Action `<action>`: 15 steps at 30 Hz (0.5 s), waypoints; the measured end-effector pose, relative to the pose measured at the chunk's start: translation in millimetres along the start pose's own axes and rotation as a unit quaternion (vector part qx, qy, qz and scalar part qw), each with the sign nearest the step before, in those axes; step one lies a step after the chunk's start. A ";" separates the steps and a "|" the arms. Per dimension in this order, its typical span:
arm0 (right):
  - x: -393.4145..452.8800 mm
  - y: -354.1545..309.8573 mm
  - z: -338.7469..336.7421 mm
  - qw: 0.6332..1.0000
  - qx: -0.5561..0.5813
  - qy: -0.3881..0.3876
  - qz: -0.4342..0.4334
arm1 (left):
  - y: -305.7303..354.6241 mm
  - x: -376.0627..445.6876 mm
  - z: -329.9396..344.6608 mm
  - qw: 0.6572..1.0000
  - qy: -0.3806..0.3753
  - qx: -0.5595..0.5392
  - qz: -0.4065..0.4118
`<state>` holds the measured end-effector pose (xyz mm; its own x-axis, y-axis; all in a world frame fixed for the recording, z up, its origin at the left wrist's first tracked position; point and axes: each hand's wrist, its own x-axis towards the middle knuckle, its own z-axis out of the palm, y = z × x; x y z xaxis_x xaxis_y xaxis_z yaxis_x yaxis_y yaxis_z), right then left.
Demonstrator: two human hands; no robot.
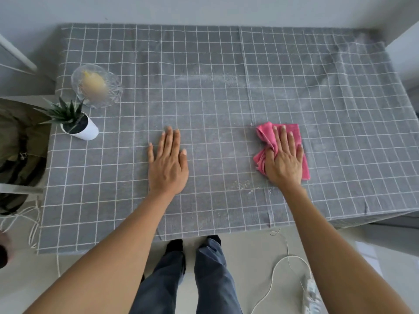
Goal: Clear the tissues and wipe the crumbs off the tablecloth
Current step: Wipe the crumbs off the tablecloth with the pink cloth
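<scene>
Grey cloth with a white grid, the tablecloth (pixel 226 75), is covering a counter that is standing against a pale wall, seen from above by the person working at it. The right hand (pixel 284 159) is lying flat, fingers spread and extended, pressing down on a crumpled pink cloth (pixel 264 141) at the right of the near half of the counter; its grip is wide, palm down, not closed around the cloth. The cloth is bunching up to the left of the hand and showing past its fingertips and right edge. Just nearer than that hand, pale crumbs (pixel 243 185) are lying scattered on the tablecloth, close to the wrist. The left hand (pixel 167 162) is resting flat and empty on the tablecloth near the middle, fingers straight, grip wide as well, well apart from the pink cloth. Both bare forearms are reaching in from the bottom edge. At the far left, a small spiky plant in a white pot (pixel 79 125) is sitting near the counter's edge, and just beyond it a clear cut-glass bowl (pixel 96 86) is holding something pale yellow. Below the counter, the person's dark trousers and shoes are showing on a light floor, with a white cable (pixel 274 275) trailing to the right.
</scene>
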<state>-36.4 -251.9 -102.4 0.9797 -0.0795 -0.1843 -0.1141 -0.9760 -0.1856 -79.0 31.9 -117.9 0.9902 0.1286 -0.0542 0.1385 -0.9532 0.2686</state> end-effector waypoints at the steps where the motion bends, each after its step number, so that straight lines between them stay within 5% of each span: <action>1: -0.2 -1.9 0.7 1.000 0.000 0.001 0.013 | 0.0 -0.1 -0.3 1.000 -0.001 0.000 0.000; 7: -14.7 -54.8 12.1 0.996 0.030 0.010 0.081 | 1.1 0.4 -1.1 1.000 -0.001 -0.001 0.003; 11: -44.7 -112.5 31.2 0.999 0.012 -0.009 -0.048 | 1.5 0.6 0.5 1.000 0.003 0.005 0.000; 15: -46.9 -102.6 31.8 0.984 0.019 -0.026 -0.176 | -0.1 1.0 0.3 1.000 0.012 0.004 0.002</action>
<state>-75.9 -141.6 -105.5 0.9498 0.2739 -0.1513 0.2241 -0.9328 -0.2822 -78.0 32.0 -118.3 0.9910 0.1301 -0.0306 0.1336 -0.9558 0.2621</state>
